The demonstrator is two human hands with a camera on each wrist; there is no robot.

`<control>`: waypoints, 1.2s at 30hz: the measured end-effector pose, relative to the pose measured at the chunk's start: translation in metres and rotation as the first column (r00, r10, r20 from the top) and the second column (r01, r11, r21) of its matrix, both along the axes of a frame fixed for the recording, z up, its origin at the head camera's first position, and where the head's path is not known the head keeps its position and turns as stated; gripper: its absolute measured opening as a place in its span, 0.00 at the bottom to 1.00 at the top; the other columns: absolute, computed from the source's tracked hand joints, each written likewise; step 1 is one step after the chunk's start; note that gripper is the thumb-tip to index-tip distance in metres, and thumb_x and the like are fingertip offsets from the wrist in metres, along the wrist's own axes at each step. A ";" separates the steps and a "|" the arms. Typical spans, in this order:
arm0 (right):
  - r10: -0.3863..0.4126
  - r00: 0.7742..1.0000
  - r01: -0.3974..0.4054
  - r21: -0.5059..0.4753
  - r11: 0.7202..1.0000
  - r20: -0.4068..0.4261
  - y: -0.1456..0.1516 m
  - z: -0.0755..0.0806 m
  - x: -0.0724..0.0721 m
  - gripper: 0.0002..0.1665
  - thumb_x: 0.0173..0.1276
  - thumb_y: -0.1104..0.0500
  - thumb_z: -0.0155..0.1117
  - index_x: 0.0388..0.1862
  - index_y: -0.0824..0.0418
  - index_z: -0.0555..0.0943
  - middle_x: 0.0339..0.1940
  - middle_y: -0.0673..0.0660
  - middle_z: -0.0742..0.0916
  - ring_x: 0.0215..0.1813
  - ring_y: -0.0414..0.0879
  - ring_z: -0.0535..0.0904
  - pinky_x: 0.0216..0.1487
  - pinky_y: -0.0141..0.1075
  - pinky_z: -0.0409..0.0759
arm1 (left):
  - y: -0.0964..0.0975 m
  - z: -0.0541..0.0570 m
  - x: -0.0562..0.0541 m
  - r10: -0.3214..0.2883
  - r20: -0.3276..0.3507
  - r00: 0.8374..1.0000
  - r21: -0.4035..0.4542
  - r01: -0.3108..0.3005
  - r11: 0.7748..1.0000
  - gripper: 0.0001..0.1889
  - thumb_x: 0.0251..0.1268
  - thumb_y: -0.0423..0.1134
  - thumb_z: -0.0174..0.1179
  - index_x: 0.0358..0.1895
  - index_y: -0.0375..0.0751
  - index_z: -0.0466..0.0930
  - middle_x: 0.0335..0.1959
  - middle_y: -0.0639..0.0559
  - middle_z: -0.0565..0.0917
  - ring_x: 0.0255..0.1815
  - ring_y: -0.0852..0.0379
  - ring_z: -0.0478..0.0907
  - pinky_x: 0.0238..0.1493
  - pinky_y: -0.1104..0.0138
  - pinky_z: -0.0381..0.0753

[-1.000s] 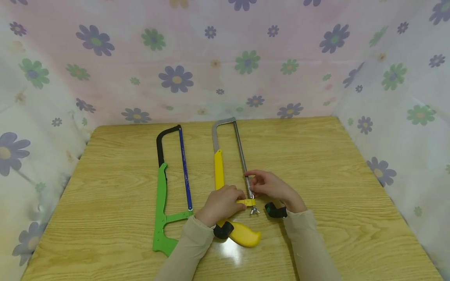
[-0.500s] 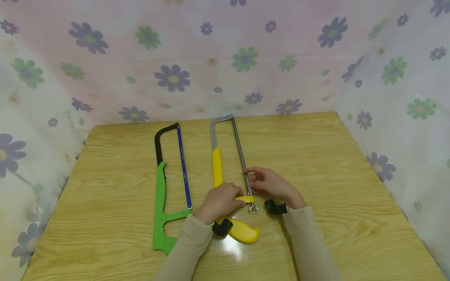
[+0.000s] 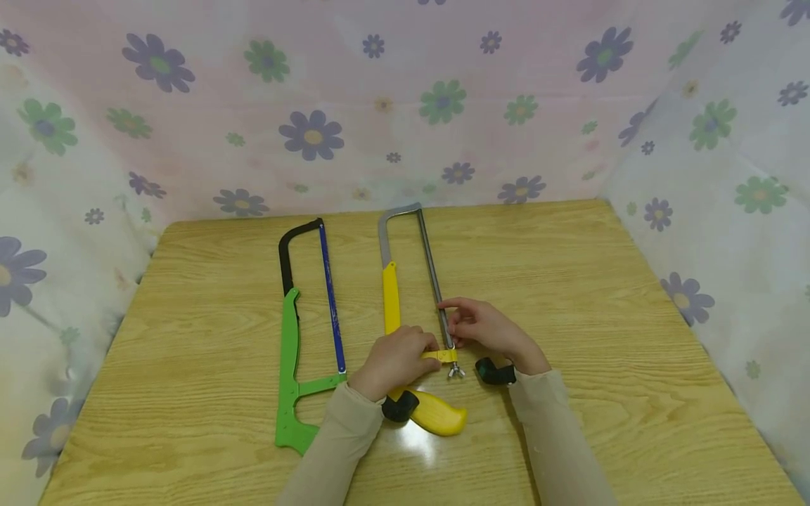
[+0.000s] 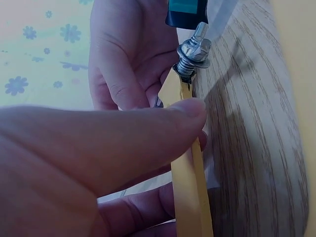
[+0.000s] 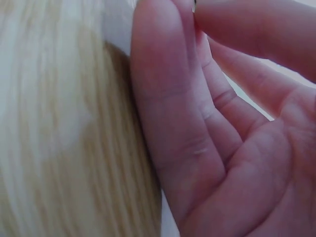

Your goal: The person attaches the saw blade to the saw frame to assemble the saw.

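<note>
A hacksaw with a yellow frame [image 3: 391,302] and yellow handle [image 3: 439,416] lies flat on the wooden table. My left hand [image 3: 397,358] grips its short yellow crossbar [image 3: 446,356], with the thumb laid over the bar in the left wrist view. Beyond that thumb, a threaded bolt with a wing nut [image 4: 196,49] sticks out of the bar's end. On the other side, my right hand [image 3: 490,330] pinches the lower end of the grey blade [image 3: 430,263], its index fingertip against the blade's edge. In the right wrist view its bent fingers [image 5: 170,98] hide the blade.
Left of the yellow saw lies a green hacksaw [image 3: 289,351] with a blue blade [image 3: 332,302], its handle partly behind my left sleeve [image 3: 351,429]. The wooden table [image 3: 620,295] meets flowered cloth [image 3: 354,84] at the back and sides.
The head view has shifted slightly, so the saws sit a little higher in it. Both hands keep their places on the yellow hacksaw, with only tiny finger movement.
</note>
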State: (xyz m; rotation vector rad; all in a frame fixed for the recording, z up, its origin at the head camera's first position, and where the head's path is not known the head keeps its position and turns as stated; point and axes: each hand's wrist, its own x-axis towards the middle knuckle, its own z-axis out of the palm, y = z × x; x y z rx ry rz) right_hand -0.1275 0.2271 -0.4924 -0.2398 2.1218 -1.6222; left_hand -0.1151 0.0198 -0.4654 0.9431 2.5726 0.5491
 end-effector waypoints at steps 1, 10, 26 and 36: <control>0.003 1.000 -0.003 -0.002 1.000 -0.004 0.000 0.000 -0.001 0.24 0.66 0.66 0.52 0.61 0.63 0.65 0.36 0.65 0.77 0.31 0.54 0.76 0.34 0.43 0.77 | 0.000 0.001 0.000 0.000 -0.004 1.000 -0.001 0.000 1.000 0.08 0.55 0.51 0.60 0.36 0.56 0.81 0.28 0.64 0.73 0.30 0.64 0.68 0.26 0.69 0.68; 0.010 0.999 -0.009 0.022 1.000 -0.041 -0.003 0.007 -0.006 0.24 0.66 0.66 0.52 0.61 0.63 0.65 0.36 0.66 0.77 0.30 0.54 0.75 0.33 0.44 0.76 | -0.001 0.002 -0.005 0.003 -0.028 1.000 -0.006 -0.003 1.000 0.08 0.54 0.51 0.60 0.35 0.56 0.81 0.29 0.62 0.74 0.30 0.64 0.68 0.25 0.69 0.68; -0.013 1.000 0.013 -0.001 1.000 -0.028 -0.002 0.005 -0.007 0.22 0.66 0.61 0.54 0.59 0.62 0.68 0.36 0.64 0.77 0.31 0.53 0.77 0.34 0.43 0.77 | -0.002 0.003 -0.007 0.021 -0.004 1.000 -0.007 -0.021 1.000 0.08 0.54 0.51 0.60 0.35 0.56 0.81 0.29 0.63 0.74 0.32 0.63 0.69 0.28 0.68 0.69; -0.210 0.978 0.210 -0.023 0.977 0.006 -0.006 0.022 0.022 0.16 0.68 0.62 0.50 0.49 0.74 0.70 0.38 0.71 0.78 0.37 0.62 0.76 0.38 0.47 0.76 | 0.000 -0.003 -0.001 0.021 -0.003 1.000 -0.009 -0.021 1.000 0.09 0.53 0.53 0.60 0.34 0.56 0.81 0.29 0.63 0.74 0.31 0.64 0.69 0.27 0.69 0.68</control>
